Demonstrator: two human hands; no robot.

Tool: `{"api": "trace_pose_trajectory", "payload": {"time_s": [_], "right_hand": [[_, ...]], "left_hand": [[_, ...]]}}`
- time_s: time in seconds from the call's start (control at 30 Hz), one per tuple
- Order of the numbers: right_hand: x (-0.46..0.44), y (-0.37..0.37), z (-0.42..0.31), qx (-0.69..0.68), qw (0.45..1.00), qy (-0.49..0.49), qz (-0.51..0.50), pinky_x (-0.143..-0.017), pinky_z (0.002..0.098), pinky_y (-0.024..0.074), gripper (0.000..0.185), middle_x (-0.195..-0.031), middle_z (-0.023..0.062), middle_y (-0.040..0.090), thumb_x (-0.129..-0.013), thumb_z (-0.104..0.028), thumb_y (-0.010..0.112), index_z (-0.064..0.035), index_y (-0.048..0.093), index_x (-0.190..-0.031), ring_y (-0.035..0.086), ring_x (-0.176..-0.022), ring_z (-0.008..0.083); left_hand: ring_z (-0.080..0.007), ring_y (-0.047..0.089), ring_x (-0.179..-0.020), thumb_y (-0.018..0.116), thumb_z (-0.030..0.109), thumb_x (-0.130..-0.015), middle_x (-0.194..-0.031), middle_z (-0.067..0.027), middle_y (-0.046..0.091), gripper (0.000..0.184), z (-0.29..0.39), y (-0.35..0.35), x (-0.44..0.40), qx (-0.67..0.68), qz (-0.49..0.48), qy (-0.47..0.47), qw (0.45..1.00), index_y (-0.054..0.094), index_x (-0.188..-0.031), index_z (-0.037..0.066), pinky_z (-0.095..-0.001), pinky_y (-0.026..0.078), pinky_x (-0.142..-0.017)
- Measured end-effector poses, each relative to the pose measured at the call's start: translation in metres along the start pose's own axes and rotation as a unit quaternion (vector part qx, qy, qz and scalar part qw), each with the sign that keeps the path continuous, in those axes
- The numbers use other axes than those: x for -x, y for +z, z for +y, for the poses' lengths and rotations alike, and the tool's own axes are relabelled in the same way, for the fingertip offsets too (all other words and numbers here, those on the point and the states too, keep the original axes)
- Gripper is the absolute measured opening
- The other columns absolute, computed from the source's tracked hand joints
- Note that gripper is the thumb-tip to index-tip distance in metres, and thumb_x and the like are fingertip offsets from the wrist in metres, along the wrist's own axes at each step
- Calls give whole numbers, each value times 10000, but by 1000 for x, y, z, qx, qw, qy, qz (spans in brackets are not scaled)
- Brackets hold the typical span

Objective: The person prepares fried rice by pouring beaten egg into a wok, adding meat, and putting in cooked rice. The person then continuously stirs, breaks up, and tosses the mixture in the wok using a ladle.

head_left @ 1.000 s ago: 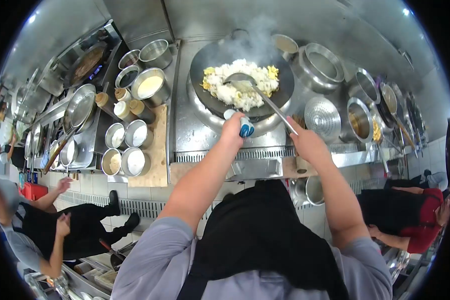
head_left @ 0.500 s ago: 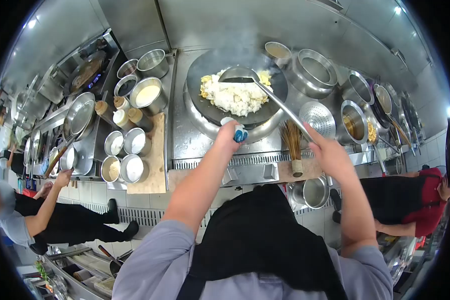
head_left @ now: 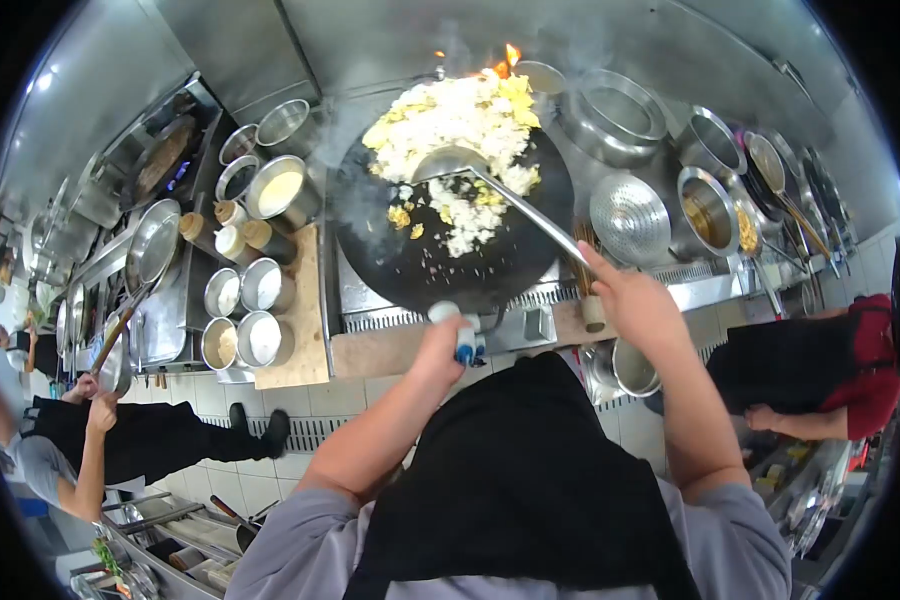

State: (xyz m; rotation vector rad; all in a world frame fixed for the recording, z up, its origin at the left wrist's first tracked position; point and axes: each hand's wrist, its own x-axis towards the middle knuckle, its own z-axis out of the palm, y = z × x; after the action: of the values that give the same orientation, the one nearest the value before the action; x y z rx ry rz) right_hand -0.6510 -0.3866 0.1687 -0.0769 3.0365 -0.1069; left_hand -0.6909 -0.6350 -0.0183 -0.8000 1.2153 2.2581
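While the rice and egg (head_left: pixel 450 120) bunch toward the far rim of the wok (head_left: pixel 500 270), with flames (head_left: pixel 512 55) just behind, we judge the step in hand to be a toss, helped by the ladle (head_left: pixel 450 162); we can't tell if any grains are airborne. We put the wok mid-desk (head_left: pixel 385 355), its near rim by the front edge. We mark the left hand (head_left: pixel 436 348) as closed round a white-and-blue wad (head_left: pixel 465 353) at that rim, handle not clearly visible, and the right hand (head_left: pixel 632 300) as wrapped on the ladle's shaft. Next move, we'd say, calls for a steady wok and the ladle gathering the load inside the rim. Containers, quickly: toward the desk's left edge we see a steel pot (head_left: pixel 306 208) with pale yellow contents, four squeeze bottles (head_left: pixel 234 245), and four small tins (head_left: pixel 263 338), three with white stuff, one beige. Toward the right edge, we note a tilted pot (head_left: pixel 698 185) with amber contents; the big pot (head_left: pixel 595 145) behind is unreadable.
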Motion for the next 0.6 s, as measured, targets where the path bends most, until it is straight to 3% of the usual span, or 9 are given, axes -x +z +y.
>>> {"api": "trace_pose_trajectory", "payload": {"time_s": [0.03,0.07,0.13,0.2,0.33,0.4,0.47,0.53,0.6], "right_hand": [[8,-15,1,-10,1000,-13,2,-648,480,499,535,-775,182,633,-944,-243,494,-307,328,-1448,625,-708,379],[15,-28,3,-18,1000,-22,0,-641,481,496,534,-767,186,630,-941,-238,501,-300,335,-1445,621,-704,384],[24,-40,12,-38,999,-38,-11,-645,488,486,498,-764,187,627,-933,-237,519,-293,397,-1412,617,-714,378],[34,-59,24,-59,995,-66,-47,-677,462,481,517,-803,204,617,-913,-189,548,-294,419,-1403,608,-759,385],[12,-38,30,-71,990,-66,-101,-681,455,493,536,-805,189,622,-917,-203,544,-311,391,-1420,618,-765,369],[-16,-11,19,15,998,-32,-59,-685,456,497,562,-812,170,627,-918,-220,543,-333,357,-1436,626,-758,352],[-14,11,19,17,999,-19,-34,-684,459,496,571,-820,160,631,-919,-225,542,-342,344,-1441,627,-754,347],[-7,10,14,19,1000,-15,-3,-684,461,495,580,-829,150,636,-919,-230,541,-351,331,-1446,629,-750,341],[11,-23,24,-20,999,-1,-35,-685,462,491,560,-801,171,619,-917,-224,544,-342,360,-1433,621,-748,359]], "left_hand": [[-259,595,-712,578,128,-822,-855,-101,574,224,15,10,7,85,-30,-32,995,523,-1033,76,-463,514,-593],[-223,597,-669,562,121,-834,-791,-79,581,131,38,28,12,75,-36,-29,996,536,-955,80,-381,507,-588],[-224,562,-630,575,145,-811,-763,-80,569,90,68,61,23,63,16,5,998,538,-868,86,-384,474,-555],[-226,551,-641,579,142,-794,-736,-70,547,102,82,59,42,102,-50,-20,993,528,-859,84,-387,460,-567],[-231,545,-620,585,138,-789,-723,-63,549,91,96,76,27,102,-2,-40,994,528,-838,87,-382,461,-568],[-224,581,-651,594,140,-794,-749,-70,574,125,56,52,-5,103,-52,41,992,554,-889,70,-379,488,-573],[-241,609,-702,546,77,-815,-871,-100,603,213,11,9,-36,27,-20,-13,999,537,-1022,31,-397,535,-638],[-259,620,-754,521,14,-816,-981,-121,584,324,-7,-1,-21,-57,26,7,998,515,-1140,27,-428,540,-668],[-261,619,-748,533,31,-812,-948,-116,595,290,11,16,-2,-17,-28,3,999,521,-1102,42,-442,532,-662]]}}
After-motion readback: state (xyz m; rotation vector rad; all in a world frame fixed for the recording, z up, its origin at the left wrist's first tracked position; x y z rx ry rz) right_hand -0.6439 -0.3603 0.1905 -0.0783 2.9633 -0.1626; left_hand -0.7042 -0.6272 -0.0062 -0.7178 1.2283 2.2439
